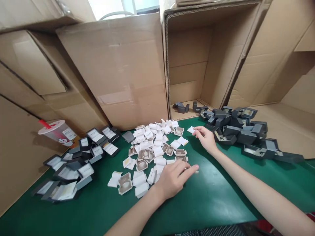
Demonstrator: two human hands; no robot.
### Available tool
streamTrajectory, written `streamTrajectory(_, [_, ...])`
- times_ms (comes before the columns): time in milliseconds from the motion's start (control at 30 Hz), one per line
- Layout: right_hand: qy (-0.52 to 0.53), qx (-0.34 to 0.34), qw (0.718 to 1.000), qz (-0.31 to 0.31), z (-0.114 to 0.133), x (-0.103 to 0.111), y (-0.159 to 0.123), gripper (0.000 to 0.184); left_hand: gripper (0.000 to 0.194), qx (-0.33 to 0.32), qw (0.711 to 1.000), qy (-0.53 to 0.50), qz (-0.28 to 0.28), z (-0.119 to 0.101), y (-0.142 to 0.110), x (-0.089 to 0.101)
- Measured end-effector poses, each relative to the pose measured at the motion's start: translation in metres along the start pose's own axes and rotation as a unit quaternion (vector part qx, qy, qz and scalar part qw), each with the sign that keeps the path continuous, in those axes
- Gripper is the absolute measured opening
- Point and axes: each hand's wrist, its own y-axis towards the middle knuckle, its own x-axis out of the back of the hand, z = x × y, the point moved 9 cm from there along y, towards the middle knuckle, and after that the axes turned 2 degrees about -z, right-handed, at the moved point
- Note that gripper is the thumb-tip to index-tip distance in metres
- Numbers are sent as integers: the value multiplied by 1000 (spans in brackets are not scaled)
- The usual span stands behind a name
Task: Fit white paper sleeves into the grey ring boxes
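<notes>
My right hand (206,139) pinches a small white folded card piece (191,130) between thumb and fingertips, just right of the heap. My left hand (173,178) is over the near right side of the heap, its fingers partly curled and thumb side turned right. A thin whitish edge shows by its fingertips; what it belongs to is hidden. The heap of white card inserts (147,134) is spread over the green table (209,196). Some inserts show grey-brown hollow insides, such as one insert (125,183) at the near left.
Open dark grey small boxes with white inserts (86,170) are piled at left, beside a cup with a red straw (57,132). More dark boxes (236,126) are heaped at right. Large cardboard boxes (130,72) wall the back; one open carton (189,49) has several dark boxes inside.
</notes>
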Motion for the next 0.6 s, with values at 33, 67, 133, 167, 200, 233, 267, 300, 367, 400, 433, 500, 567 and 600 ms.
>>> streamTrajectory(33, [-23,20,1000,6,7,0,0,26,47,-10,1000,9,-8,-2,-1,4])
streamTrajectory(67, [-56,47,997,15,15,1,-1,23,47,-10,1000,17,-21,-1,-2,9])
streamTrajectory(133, [-215,144,965,42,38,3,-2,20,48,-2,998,30,-48,3,-2,17])
streamTrajectory(167, [-281,165,945,37,45,10,-1,18,48,2,998,32,-60,6,-2,19])
streamTrajectory(200, [-327,159,932,10,49,23,2,17,49,3,997,29,-70,7,-2,21])
streamTrajectory(233, [-353,129,926,-30,51,42,6,14,48,1,997,20,-77,8,-2,22])
streamTrajectory(267, [-372,87,922,-64,51,61,9,15,47,-6,997,5,-79,6,-2,21])
streamTrajectory(300, [-396,39,914,-84,48,78,11,17,44,-16,997,-12,-79,3,-1,19])
streamTrajectory(367, [-455,-48,887,-64,40,97,11,18,32,-33,996,-33,-75,-6,2,11])
streamTrajectory(400, [-483,-82,871,-37,35,100,10,20,26,-39,996,-32,-69,-13,6,5])
streamTrajectory(433, [-507,-105,856,-2,30,99,8,22,19,-46,997,-23,-59,-21,9,-3])
streamTrajectory(500, [-537,-119,833,67,22,89,3,23,13,-76,997,2,-24,-38,18,-24])
streamTrajectory(567, [-530,-99,836,105,21,74,-1,23,17,-134,991,17,13,-55,24,-46])
streamTrajectory(600, [-513,-84,847,112,22,66,-1,21,19,-136,990,15,23,-57,27,-54])
